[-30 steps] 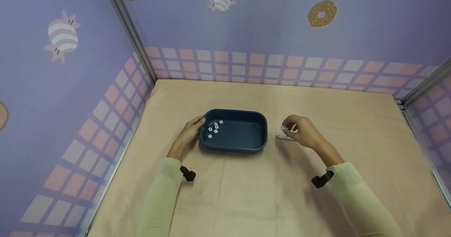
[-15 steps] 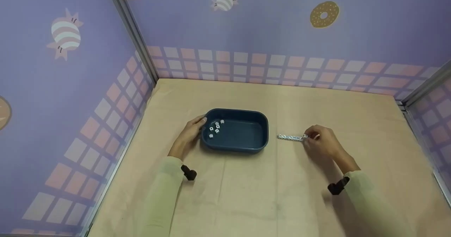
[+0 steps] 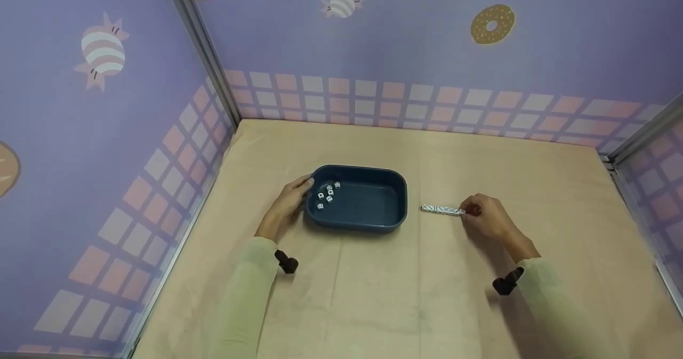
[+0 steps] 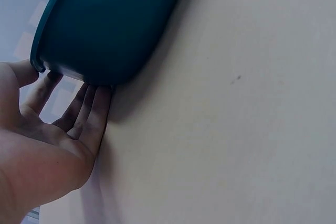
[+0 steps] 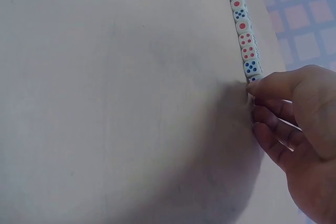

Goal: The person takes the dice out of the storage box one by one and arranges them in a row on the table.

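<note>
My left hand (image 3: 288,201) grips the left end of a dark blue rectangular tray (image 3: 368,224). In the left wrist view its thumb is at the rim and the fingertips press the outer wall. Several white dice (image 3: 320,195) lie loose inside, toward the tray's left end. Right of the tray, a straight row of dice (image 3: 440,209) lies on the cloth. My right hand (image 3: 493,217) pinches the die at the row's right end (image 5: 254,78) between thumb and fingers, in line with the others. That die is mostly hidden by the thumb. Red and blue pips show on the row's tops.
A pale cloth (image 3: 373,284) with fold lines covers the table. Purple walls with a checked band (image 3: 392,89) enclose the back and both sides. A short gap of cloth separates the tray from the row's left end.
My right hand has moved right with a die, from above the row's left part to its right end, and lowered it there. My left hand stays on the tray.
</note>
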`<state>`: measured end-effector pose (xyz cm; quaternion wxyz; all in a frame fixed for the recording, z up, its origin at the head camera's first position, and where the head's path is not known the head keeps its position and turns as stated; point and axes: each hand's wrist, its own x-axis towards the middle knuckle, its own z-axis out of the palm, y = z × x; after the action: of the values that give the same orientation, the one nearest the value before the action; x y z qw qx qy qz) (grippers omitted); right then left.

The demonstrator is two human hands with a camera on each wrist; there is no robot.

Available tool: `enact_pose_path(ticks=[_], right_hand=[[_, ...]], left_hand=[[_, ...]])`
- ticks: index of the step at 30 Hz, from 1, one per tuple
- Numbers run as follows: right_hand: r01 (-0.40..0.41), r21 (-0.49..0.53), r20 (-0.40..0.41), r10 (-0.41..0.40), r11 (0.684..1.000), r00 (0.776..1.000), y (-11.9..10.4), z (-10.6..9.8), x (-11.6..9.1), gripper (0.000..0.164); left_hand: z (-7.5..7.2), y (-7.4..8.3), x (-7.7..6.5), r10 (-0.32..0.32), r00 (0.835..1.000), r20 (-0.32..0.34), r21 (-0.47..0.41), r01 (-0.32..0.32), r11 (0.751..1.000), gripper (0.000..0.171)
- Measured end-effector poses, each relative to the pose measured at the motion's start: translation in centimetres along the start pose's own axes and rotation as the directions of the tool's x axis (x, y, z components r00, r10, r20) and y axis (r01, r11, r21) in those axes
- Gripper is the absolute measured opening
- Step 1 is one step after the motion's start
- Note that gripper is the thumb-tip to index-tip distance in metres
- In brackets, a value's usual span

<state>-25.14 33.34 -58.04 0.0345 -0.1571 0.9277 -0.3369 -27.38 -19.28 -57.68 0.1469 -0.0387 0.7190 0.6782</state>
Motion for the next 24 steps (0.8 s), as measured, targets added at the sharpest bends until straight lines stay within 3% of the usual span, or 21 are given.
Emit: enact_pose_path(ticks=[15, 24], right_hand=[[-0.023, 0.064, 0.003, 0.023, 0.998, 1.0, 0.61, 0.54, 0.12, 0.017], [-0.035, 0.064, -0.006, 0.035, 0.997, 0.999, 0.69, 0.68, -0.01, 0.017]], left_hand=[[0.0, -0.07, -0.1, -0.027, 1.0, -0.005, -0.036, 0.027, 0.999, 0.052], [0.08, 0.14, -0.09, -0.028, 1.0, -0.013, -0.008, 0.028, 1.0, 0.051]])
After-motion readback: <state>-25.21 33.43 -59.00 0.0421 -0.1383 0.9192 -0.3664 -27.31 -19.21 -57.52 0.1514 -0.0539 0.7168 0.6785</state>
